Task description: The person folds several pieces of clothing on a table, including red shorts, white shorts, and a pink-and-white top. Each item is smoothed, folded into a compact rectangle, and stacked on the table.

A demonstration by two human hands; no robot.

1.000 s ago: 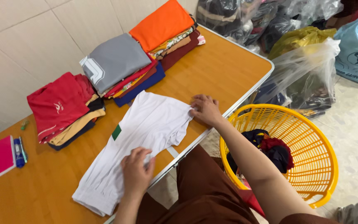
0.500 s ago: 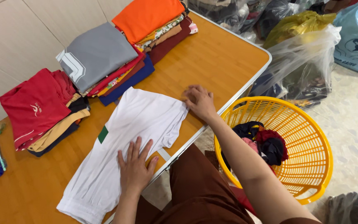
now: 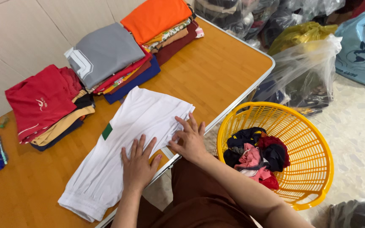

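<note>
A white garment (image 3: 127, 147) lies flat on the table (image 3: 216, 71) near its front edge. The left hand (image 3: 138, 164) and right hand (image 3: 189, 139) press on it, fingers spread, gripping nothing. Folded stacks (image 3: 106, 63) sit at 11 o'clock, a yellow basket (image 3: 313, 143) at 3 o'clock.

Three stacks of folded clothes (image 3: 106, 63) sit upper left on the wooden table (image 3: 216, 71); a yellow basket (image 3: 313, 169) of garments stands lower right.

The person wore a dark reddish-brown garment (image 3: 199, 198) that covered the lap and torso. Both forearms were bare, sleeveless below the elbow. No rings or watch showed.
</note>
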